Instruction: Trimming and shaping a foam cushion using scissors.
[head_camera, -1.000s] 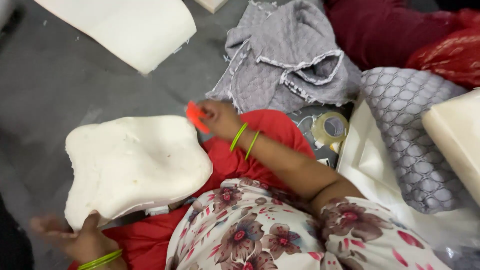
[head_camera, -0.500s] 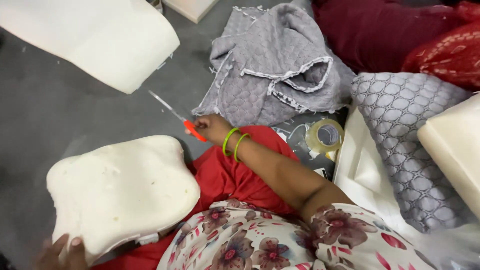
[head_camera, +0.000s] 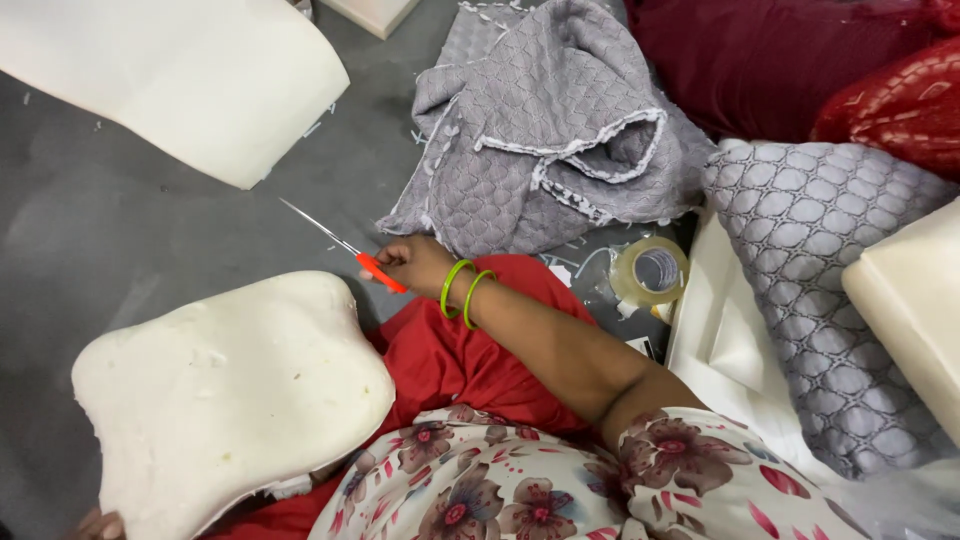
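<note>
right hand (head_camera: 415, 262) closed on orange scissors (head_camera: 345, 245), blades aimed to 10 o'clock over grey floor (head_camera: 150, 230) | left hand (head_camera: 98, 524) at 7 o'clock under foam pillow (head_camera: 225, 400), steadying it on lap, grip cannot tell | tape roll (head_camera: 650, 270) at 3 o'clock

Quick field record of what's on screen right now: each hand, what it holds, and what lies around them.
right hand: grips orange-handled scissors, blades pointing up-left over the grey floor
left hand: only fingertips visible at the bottom edge, under the white contoured foam piece
nearby: grey quilted cover, clear tape roll, flat foam sheet
</note>
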